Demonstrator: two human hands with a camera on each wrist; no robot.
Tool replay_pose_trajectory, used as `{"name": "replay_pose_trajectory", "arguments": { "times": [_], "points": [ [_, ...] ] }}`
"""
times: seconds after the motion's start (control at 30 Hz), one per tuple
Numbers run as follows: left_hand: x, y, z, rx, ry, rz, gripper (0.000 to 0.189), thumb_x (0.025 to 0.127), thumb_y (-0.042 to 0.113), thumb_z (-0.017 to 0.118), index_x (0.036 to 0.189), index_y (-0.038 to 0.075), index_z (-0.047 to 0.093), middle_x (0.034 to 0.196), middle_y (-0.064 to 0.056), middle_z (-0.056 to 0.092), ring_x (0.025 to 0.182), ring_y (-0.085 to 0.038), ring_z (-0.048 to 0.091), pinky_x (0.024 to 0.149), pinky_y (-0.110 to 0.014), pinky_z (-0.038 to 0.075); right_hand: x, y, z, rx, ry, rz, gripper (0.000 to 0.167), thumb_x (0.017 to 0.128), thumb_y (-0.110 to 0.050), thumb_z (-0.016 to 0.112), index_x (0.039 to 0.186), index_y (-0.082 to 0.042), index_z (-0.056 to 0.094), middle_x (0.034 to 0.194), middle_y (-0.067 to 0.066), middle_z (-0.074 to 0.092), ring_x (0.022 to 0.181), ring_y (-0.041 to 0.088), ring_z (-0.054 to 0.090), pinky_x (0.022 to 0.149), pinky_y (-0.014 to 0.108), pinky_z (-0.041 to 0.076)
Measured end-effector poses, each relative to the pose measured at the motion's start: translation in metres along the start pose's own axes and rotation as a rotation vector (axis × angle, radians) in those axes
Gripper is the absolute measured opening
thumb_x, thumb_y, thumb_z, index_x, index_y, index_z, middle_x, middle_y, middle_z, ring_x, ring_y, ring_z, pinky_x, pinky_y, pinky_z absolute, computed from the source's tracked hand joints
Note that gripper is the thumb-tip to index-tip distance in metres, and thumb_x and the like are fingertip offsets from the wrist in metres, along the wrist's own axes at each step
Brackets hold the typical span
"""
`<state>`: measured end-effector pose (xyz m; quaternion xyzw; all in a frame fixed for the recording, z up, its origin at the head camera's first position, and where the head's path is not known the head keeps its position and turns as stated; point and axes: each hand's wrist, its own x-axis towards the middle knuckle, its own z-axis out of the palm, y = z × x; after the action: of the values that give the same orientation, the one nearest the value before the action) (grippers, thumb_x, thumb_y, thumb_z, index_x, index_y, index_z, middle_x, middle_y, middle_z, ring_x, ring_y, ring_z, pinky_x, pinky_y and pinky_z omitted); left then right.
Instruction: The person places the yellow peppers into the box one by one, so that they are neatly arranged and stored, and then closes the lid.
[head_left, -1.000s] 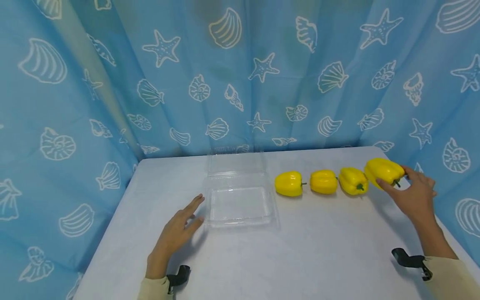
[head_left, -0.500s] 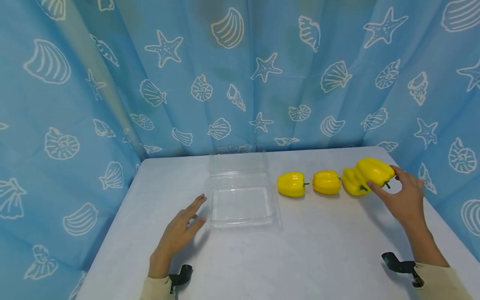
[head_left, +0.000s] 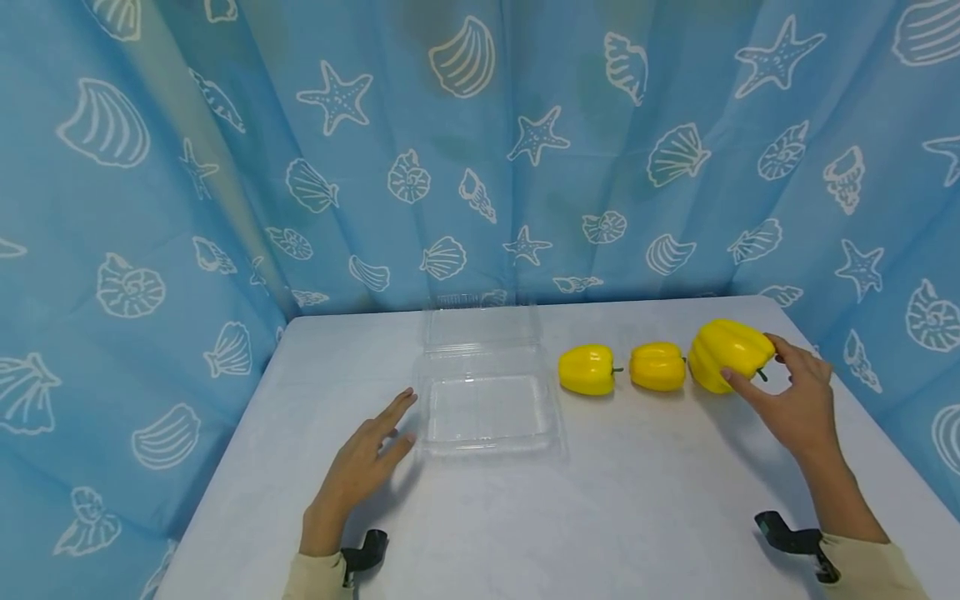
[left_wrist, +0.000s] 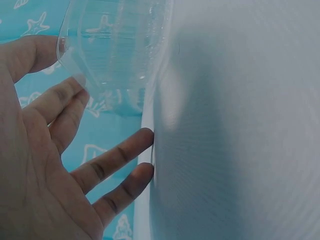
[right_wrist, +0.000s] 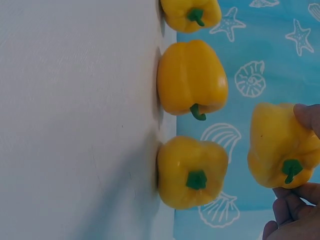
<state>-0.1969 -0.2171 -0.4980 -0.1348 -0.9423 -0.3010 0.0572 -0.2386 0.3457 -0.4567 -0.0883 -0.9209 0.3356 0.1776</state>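
My right hand point(head_left: 801, 400) grips a yellow bell pepper point(right_wrist: 277, 140) between thumb and fingers, raised off the table. In the head view it overlaps the yellow bell pepper point(right_wrist: 192, 172) resting behind it, largely hiding that one. Two more yellow bell peppers, one in the middle point(head_left: 657, 367) and one at the left end point(head_left: 587, 370), lie in the row. A clear plastic clamshell container point(head_left: 487, 408) sits left of them with its lid point(head_left: 482, 327) folded back. At its left edge is my left hand point(head_left: 362, 462), fingers spread; thumb and fingertips meet the rim in the left wrist view.
A white cloth point(head_left: 570, 517) covers the table. Blue curtains point(head_left: 420, 125) with white shell and starfish prints hang behind it and along both sides. A dark wrist mount point(head_left: 365, 550) is strapped below the left hand, another point(head_left: 787, 533) below the right.
My right hand has carried the held bell pepper left, from the row's right end to in front of the neighbouring pepper. My left hand stays by the container. The head view has shifted slightly.
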Motion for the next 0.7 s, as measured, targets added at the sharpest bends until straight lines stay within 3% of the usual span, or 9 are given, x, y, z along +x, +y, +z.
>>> {"name": "replay_pose_trajectory", "arguments": {
  "times": [0.7],
  "points": [
    [0.0,-0.002,0.001,0.016,-0.001,-0.01,0.057,0.102,0.039,0.055,0.156,0.031,0.037,0.16,0.012,0.031,0.107,-0.022,0.059,0.088,-0.05,0.047,-0.005,-0.028,0.024,0.093,-0.023,-0.062,0.085,0.09,-0.043,0.073,0.156,-0.007,0.033,0.148,0.027,0.037,0.131,0.043,0.025,0.099,0.067,0.031]
  ]
}}
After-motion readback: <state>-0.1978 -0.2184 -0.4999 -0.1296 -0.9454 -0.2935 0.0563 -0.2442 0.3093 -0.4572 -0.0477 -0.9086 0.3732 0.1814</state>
